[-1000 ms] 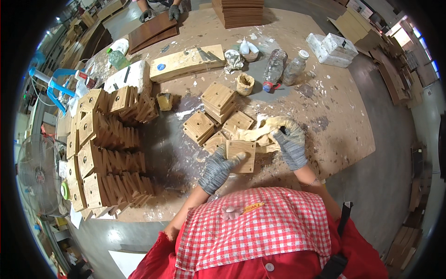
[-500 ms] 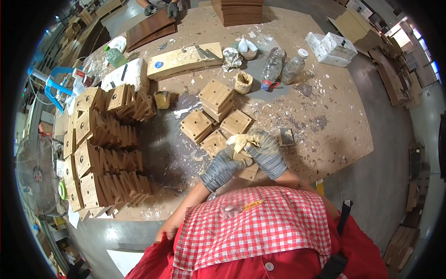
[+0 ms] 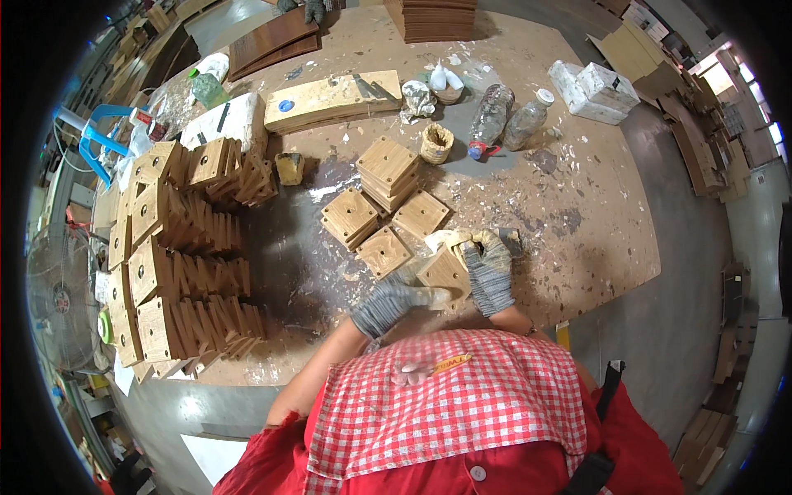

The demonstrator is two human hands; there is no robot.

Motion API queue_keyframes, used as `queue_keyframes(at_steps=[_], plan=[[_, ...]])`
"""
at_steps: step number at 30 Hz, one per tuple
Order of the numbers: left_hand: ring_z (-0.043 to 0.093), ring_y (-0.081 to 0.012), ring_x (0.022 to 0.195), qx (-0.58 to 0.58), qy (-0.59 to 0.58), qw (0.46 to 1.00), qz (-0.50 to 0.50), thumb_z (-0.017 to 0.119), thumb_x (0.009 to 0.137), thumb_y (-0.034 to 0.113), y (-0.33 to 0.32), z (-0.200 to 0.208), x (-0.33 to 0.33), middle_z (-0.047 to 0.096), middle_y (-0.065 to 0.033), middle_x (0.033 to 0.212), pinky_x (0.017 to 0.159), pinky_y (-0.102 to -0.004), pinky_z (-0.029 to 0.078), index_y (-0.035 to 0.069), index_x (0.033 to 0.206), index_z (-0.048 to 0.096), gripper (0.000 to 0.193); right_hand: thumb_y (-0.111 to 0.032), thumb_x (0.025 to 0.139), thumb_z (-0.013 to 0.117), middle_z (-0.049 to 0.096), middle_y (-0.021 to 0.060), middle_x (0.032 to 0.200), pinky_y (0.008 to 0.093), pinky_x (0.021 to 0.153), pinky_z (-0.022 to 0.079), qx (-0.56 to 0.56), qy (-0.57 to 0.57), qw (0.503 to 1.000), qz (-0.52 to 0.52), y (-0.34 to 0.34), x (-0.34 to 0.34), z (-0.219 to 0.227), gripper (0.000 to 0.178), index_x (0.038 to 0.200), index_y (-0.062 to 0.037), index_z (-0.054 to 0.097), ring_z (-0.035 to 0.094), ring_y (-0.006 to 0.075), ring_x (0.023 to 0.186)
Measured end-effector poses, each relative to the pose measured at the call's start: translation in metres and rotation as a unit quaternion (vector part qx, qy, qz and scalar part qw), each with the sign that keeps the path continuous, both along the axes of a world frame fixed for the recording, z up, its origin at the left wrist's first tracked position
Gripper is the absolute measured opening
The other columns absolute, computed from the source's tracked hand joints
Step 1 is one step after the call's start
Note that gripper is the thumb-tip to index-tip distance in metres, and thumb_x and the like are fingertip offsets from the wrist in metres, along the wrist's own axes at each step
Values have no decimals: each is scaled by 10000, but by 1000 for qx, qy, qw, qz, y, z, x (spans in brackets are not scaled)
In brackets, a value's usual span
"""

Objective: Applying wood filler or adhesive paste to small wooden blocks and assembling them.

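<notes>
My left hand (image 3: 392, 301), in a grey knitted glove and slightly blurred, grips the near edge of a square wooden block (image 3: 444, 271) with holes in it. My right hand (image 3: 488, 268), gloved the same way, is closed on a pale cloth (image 3: 441, 239) at the block's far right edge. Just beyond lie more square blocks: a single one (image 3: 384, 252), another to its right (image 3: 421, 213), a low pile (image 3: 350, 216) and a taller stack (image 3: 388, 165). A small dark block (image 3: 511, 241) sits behind my right hand, partly covered.
Many square blocks stand in tilted rows (image 3: 190, 272) at the left. Farther back are long boards (image 3: 334, 99), a crusted cup (image 3: 436, 143), plastic bottles (image 3: 492, 115) and white packages (image 3: 594, 91). Another person's gloved hands (image 3: 305, 10) show at the far edge beside brown panels (image 3: 272, 45).
My hands have moved apart. The right hand has shifted right with the cloth, and the left hand has drawn back slightly, uncovering the block between them.
</notes>
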State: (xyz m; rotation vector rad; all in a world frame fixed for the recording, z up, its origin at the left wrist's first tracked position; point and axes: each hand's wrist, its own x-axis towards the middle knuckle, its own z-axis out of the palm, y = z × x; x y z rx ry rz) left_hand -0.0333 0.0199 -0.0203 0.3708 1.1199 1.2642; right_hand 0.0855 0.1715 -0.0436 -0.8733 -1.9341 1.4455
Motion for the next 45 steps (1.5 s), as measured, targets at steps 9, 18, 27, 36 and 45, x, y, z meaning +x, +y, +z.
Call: queue_keyframes(at_steps=[9, 18, 27, 36, 45], plan=[[615, -206, 901, 30, 49, 989, 138, 705, 786, 334, 9, 4, 18, 641, -132, 1017, 775, -311, 504, -6, 1153, 563, 520, -129, 898, 556, 575, 66, 856, 284, 731, 456, 27, 84, 996, -13, 15, -12, 27, 171, 981, 20, 555, 526, 123, 778], [594, -120, 687, 57, 153, 976, 147, 675, 819, 177, 8, 1, 17, 640, -69, 806, 586, -244, 499, -32, 1018, 589, 302, -146, 743, 624, 526, 139, 927, 400, 798, 430, 300, -21, 937, 178, -15, -17, 54, 248, 959, -24, 625, 522, 285, 871], [617, -125, 708, 64, 71, 987, 132, 699, 795, 147, 4, 4, 13, 657, -74, 866, 587, -242, 508, -14, 1072, 583, 340, -152, 762, 587, 546, 152, 927, 438, 818, 412, 309, -41, 942, 123, 14, -24, 33, 229, 946, -15, 599, 513, 324, 889], [630, -160, 812, 15, 78, 993, 91, 764, 702, 277, 0, 27, -7, 657, -80, 912, 681, -283, 529, -2, 1065, 613, 482, -182, 810, 581, 584, 178, 939, 401, 869, 416, 283, -201, 938, -4, 43, -13, 13, 226, 956, -11, 611, 525, 331, 953], [602, -158, 934, 44, 97, 991, 79, 740, 753, 250, 2, 33, -17, 640, -88, 1025, 842, -307, 481, -2, 1155, 569, 505, -390, 911, 435, 581, 168, 1082, 391, 918, 438, 409, -235, 829, 300, 25, 34, -135, 439, 1202, -67, 492, 559, 302, 1011]])
